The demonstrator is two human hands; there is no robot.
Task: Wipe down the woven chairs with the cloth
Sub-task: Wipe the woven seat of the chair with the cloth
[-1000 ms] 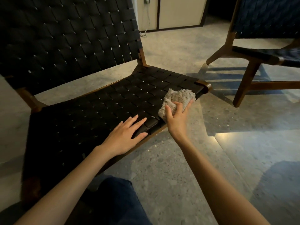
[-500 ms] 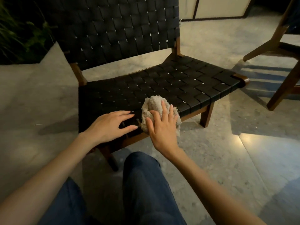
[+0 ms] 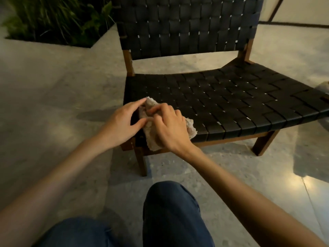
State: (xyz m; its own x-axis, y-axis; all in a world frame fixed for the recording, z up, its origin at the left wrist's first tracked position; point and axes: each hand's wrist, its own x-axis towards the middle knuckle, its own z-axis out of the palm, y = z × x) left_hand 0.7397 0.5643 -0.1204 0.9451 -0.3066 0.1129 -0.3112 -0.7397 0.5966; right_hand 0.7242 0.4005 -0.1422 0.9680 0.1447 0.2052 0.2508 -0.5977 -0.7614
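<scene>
Right hand point(image 3: 169, 129) grips the cloth point(image 3: 192, 128), which I've swept along the front edge to the seat's left corner, left of centre in the frame. Left hand point(image 3: 122, 122) now touches it with straight fingers. I judge that front strip of the woven chair point(image 3: 231, 104) wiped.

Green plants point(image 3: 58, 18) border the speckled stone floor point(image 3: 53, 90) at upper left.

On the woven chair point(image 3: 231, 104), the right hand point(image 3: 170, 129) grips the cloth point(image 3: 150, 139) at a front corner of the seat. The left hand point(image 3: 122, 123) touches the cloth's edge with straight fingers.
</scene>
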